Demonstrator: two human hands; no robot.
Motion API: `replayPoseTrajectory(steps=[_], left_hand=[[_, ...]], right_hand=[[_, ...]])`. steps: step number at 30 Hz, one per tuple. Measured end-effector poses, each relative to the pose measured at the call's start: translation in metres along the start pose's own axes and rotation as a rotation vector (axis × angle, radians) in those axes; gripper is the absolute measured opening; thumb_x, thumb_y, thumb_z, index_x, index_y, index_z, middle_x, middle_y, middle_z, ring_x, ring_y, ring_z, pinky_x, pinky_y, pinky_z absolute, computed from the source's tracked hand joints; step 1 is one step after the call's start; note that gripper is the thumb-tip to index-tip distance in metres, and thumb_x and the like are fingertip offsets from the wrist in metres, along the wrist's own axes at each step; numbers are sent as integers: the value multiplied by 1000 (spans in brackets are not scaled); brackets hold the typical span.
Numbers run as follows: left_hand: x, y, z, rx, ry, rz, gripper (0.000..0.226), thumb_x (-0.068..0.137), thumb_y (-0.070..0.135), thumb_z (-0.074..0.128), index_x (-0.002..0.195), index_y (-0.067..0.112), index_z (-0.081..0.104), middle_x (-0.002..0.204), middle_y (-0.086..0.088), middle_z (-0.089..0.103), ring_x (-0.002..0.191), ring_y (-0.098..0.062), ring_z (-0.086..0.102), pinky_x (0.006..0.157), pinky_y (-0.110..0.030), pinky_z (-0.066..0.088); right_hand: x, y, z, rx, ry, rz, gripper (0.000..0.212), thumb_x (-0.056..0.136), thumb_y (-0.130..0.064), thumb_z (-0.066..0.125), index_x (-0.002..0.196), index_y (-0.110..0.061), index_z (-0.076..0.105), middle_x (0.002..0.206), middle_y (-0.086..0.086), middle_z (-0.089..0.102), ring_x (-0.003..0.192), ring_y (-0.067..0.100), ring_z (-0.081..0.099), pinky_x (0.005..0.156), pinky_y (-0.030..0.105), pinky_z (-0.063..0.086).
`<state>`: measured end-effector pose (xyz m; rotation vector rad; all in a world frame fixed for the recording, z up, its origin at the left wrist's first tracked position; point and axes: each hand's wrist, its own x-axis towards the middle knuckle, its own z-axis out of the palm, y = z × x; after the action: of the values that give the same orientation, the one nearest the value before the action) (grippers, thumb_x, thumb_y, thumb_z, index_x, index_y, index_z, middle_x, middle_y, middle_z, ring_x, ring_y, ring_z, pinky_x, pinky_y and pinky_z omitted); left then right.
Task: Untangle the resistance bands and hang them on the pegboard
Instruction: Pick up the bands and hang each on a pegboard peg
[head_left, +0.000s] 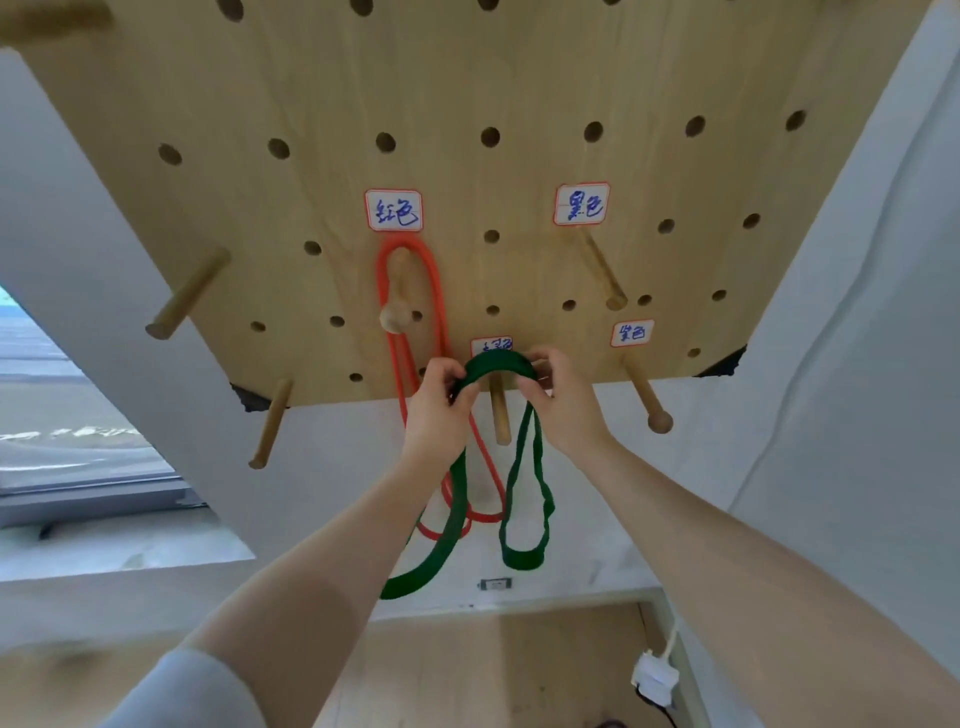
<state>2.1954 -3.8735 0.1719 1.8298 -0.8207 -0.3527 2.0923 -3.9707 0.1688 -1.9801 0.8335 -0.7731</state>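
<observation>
At the bottom edge of the pegboard (467, 93), a green resistance band (501, 364) arches over a short wooden peg (500, 415). The left hand (436, 410) pinches the band on the left side of the peg. The right hand (561, 400) pinches it on the right side. Each grip is tight on the flat green strip. Two long green loops hang down below the hands, one under each wrist.

Just to the left, a red resistance band (410, 291) hangs on a round-tipped peg (396, 306). Its loops drop down behind the left hand and the green band. A white label with blue writing (394, 210) sits above the red band. Another label (581, 203) sits above a bare peg (602, 275) on the right. A third small label (631, 332) sits above a knob-ended peg (647, 397). More bare pegs stick out on the left. Down low by the wall lies a white plug box (654, 675).
</observation>
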Motion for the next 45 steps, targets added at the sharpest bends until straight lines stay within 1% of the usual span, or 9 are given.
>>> replayPoseTrajectory(steps=[3, 7, 13, 18, 24, 30, 34, 42, 45], left_hand=[[6, -4, 4, 119, -2, 61, 11, 92, 18, 55, 102, 21, 50, 90, 7, 59, 78, -9, 55, 65, -16, 42], [8, -14, 12, 275, -37, 81, 35, 95, 23, 49, 129, 25, 45, 112, 2, 61, 100, -16, 56, 80, -24, 39], [16, -19, 20, 217, -46, 29, 32, 95, 13, 48, 127, 14, 52, 127, -7, 53, 113, -22, 52, 95, -30, 42], [16, -20, 14, 321, 15, 110, 17, 92, 16, 54, 109, 15, 55, 107, 0, 61, 94, -18, 57, 74, -29, 46], [19, -19, 17, 333, -5, 35, 16, 91, 20, 55, 105, 13, 56, 95, -3, 63, 85, -23, 59, 70, -35, 49], [-11, -34, 2, 277, -59, -27, 30, 93, 20, 52, 123, 16, 53, 119, -2, 58, 91, -19, 60, 80, -30, 46], [-66, -90, -5, 320, -130, -168, 19, 92, 12, 47, 105, 13, 61, 100, -5, 65, 89, -26, 63, 80, -36, 52], [-190, -264, -4, 262, -81, -861, 36, 87, 14, 52, 122, 11, 48, 111, -12, 62, 101, -35, 60, 85, -40, 51], [-224, -331, -3, 281, -112, -957, 35, 89, 11, 50, 124, 7, 50, 109, -9, 60, 109, -31, 56, 80, -23, 41]], right_hand=[[8, 7, 12, -24, 54, 40, 25, 93, -15, 54, 118, -10, 51, 114, 5, 62, 104, 21, 58, 88, 30, 46], [4, 16, 16, -58, 108, 28, 26, 94, -18, 53, 118, -9, 52, 112, 5, 63, 100, 19, 59, 86, 30, 46], [5, 16, 21, -30, 97, 14, 20, 91, -19, 58, 108, -10, 53, 100, -4, 59, 93, 15, 58, 77, 19, 39], [3, 31, 27, -166, 161, 60, 19, 89, -20, 60, 107, -14, 59, 115, 9, 57, 102, 22, 54, 84, 28, 43], [4, 27, 23, -271, 48, 146, 27, 90, -31, 58, 114, -18, 59, 96, 3, 63, 88, 23, 60, 71, 35, 48], [-31, 31, 25, -195, -28, 268, 54, 92, -26, 56, 138, -14, 31, 138, 8, 41, 111, 26, 53, 82, 34, 44], [-87, 70, 41, -186, -291, 326, 38, 95, -22, 50, 130, -11, 43, 130, 7, 49, 109, 20, 51, 85, 25, 38], [-186, 142, 128, -308, -843, 438, 25, 95, -17, 48, 119, -14, 52, 120, 3, 58, 101, 15, 53, 82, 23, 38], [-211, 184, 182, -391, -967, 414, 25, 94, -16, 50, 117, -10, 55, 118, 7, 60, 106, 22, 56, 83, 23, 38]])
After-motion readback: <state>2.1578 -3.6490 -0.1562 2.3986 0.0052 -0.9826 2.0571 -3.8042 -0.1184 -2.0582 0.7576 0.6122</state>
